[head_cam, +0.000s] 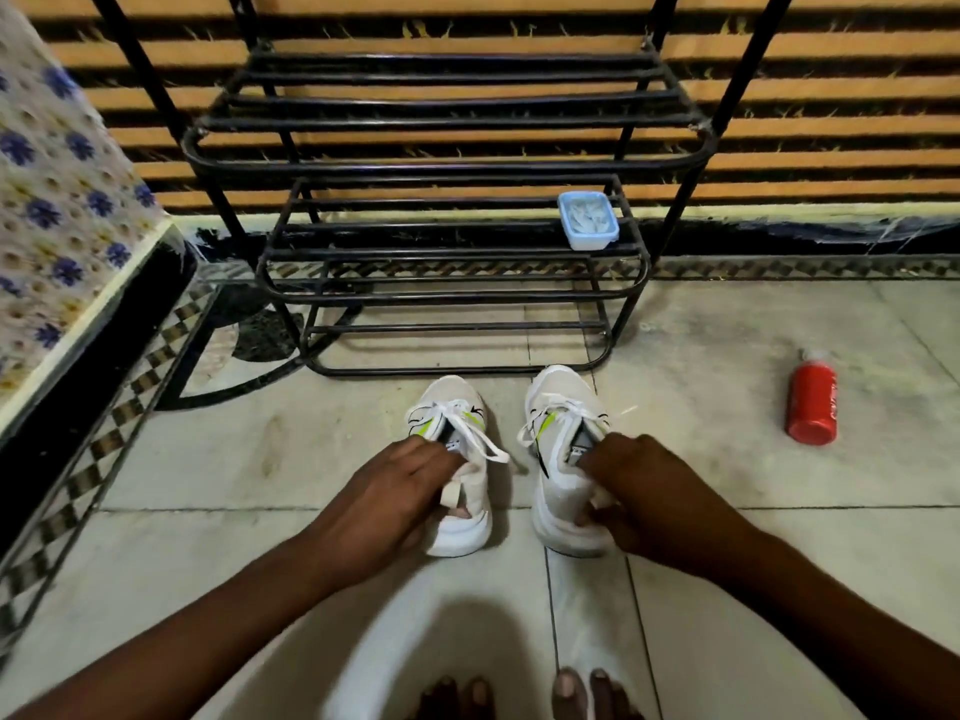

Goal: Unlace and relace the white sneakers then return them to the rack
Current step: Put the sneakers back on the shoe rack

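Note:
Two white sneakers with lime-green accents stand side by side on the tiled floor, toes toward the black metal rack (452,298). Both are laced, with loose white lace ends. My left hand (384,501) grips the heel and collar of the left sneaker (457,407), fingers reaching into its opening. My right hand (644,501) grips the heel of the right sneaker (561,402), thumb at the back, fingers at the collar. Each heel is partly hidden by its hand.
A light-blue lidded plastic box (588,220) sits on the rack's middle shelf at the right. A red bottle (812,400) lies on the floor to the right. A patterned cloth-covered piece of furniture (57,226) stands at the left. My toes (519,696) show at the bottom.

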